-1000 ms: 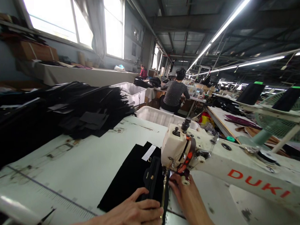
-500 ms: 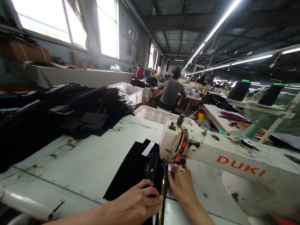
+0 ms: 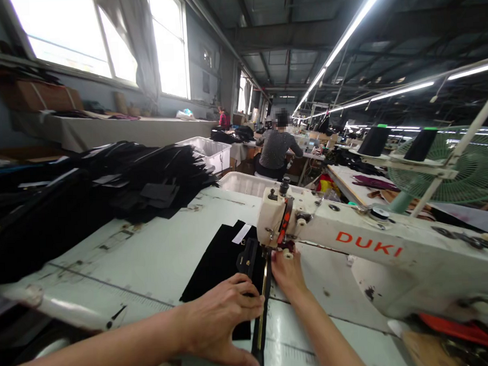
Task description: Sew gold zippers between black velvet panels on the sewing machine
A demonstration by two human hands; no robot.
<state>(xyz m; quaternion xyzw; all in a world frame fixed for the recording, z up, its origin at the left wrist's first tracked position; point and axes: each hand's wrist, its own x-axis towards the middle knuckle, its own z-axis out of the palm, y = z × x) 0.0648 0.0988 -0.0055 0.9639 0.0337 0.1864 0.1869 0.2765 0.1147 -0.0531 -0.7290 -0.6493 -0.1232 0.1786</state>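
Overhead, strip lights (image 3: 346, 38); fabric (image 3: 215, 265) on worktable (image 3: 158, 257).

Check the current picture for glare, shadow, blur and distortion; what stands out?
Head view: the window panes are blown out to white, and the strip light glares; head view: the black fabric panel shows little surface detail; head view: outer edges look stretched, wide-angle style; head view: pixelation masks the head of the seated co-worker, while the red lettering reads clearly.

Left hand (image 3: 227, 309) palm-down, loosely spread, right hand (image 3: 287, 270) farther forward
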